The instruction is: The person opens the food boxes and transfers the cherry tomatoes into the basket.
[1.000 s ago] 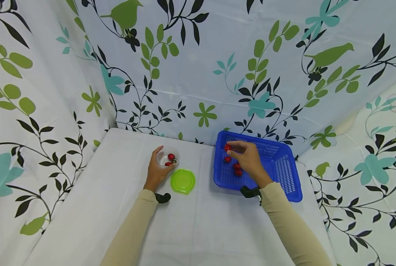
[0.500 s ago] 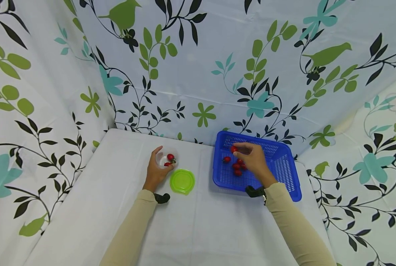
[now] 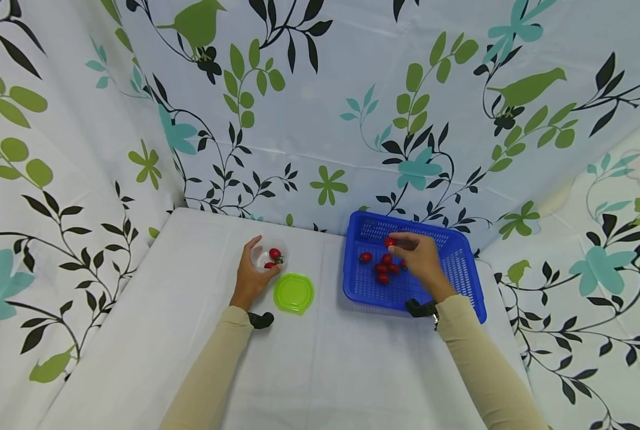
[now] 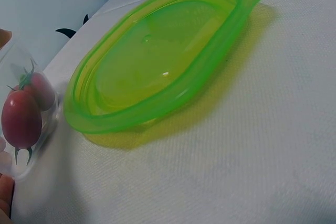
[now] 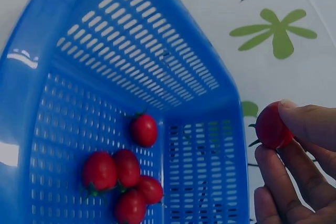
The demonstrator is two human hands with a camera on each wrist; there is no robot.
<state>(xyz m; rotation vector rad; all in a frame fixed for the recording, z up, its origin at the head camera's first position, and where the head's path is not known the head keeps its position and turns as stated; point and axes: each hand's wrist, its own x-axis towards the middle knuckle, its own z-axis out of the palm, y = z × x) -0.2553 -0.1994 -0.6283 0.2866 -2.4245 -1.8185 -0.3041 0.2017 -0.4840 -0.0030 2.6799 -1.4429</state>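
Note:
My left hand (image 3: 251, 279) holds a small clear cup (image 3: 259, 258) on the table, thumb and fingers around its sides. Inside it lie two cherry tomatoes (image 4: 21, 119), seen through the wall in the left wrist view. Between thumb and fingertips, my right hand (image 3: 422, 263) pinches a red cherry tomato (image 5: 273, 125) with a green stalk, over the blue basket (image 3: 360, 289) in the head view. Several more cherry tomatoes (image 5: 128, 167) lie on the basket's floor, mostly clustered, with one (image 3: 365, 257) a little apart. Part of the basket is hidden beneath my right hand and wrist.
A bright green lid (image 3: 294, 292) with a small tab lies flat on the white tablecloth (image 3: 320, 370), just right of the cup and left of the basket. Patterned curtains (image 3: 320, 119) rise behind the table and along both sides.
My right hand has shifted to the right over the basket with the cherry tomato in its fingers, uncovering more tomatoes below. My left hand stays on the cup.

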